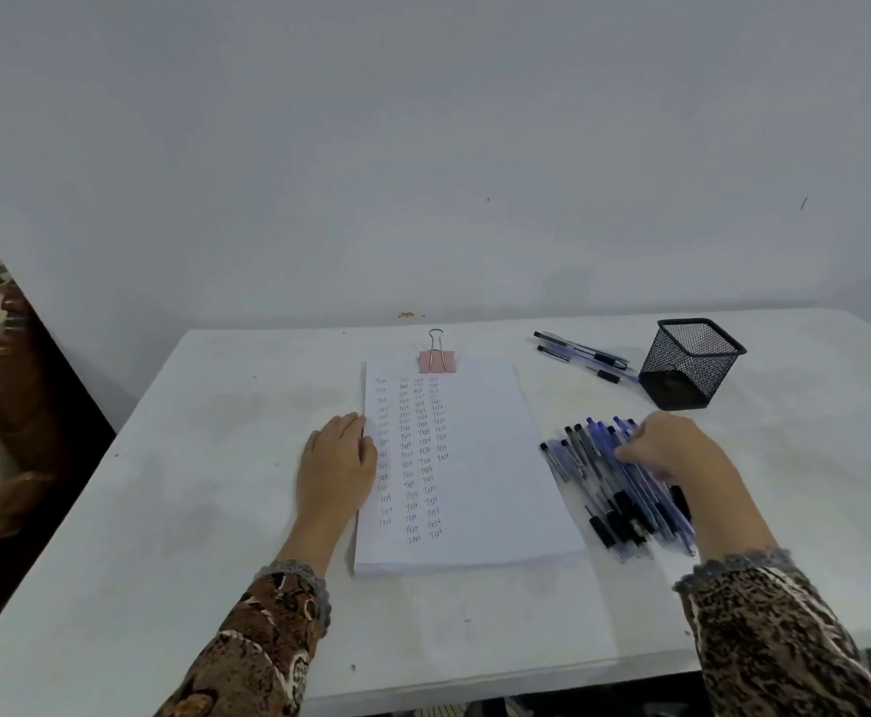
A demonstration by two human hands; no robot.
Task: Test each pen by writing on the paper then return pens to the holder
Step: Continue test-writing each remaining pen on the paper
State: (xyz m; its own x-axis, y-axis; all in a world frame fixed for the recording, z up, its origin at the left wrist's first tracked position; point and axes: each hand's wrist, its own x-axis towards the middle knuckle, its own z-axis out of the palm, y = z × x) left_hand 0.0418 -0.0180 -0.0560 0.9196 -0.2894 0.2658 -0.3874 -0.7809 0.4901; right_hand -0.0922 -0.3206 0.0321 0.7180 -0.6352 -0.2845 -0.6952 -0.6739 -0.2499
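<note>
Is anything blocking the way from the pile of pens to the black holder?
Nothing visible does. Only bare table lies between the pile of pens at the right hand and the holder.

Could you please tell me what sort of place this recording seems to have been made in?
Probably a plain room at home, used as a writing desk: a white table against a bare wall, with clipped paper, a mesh pen holder and loose pens.
</note>
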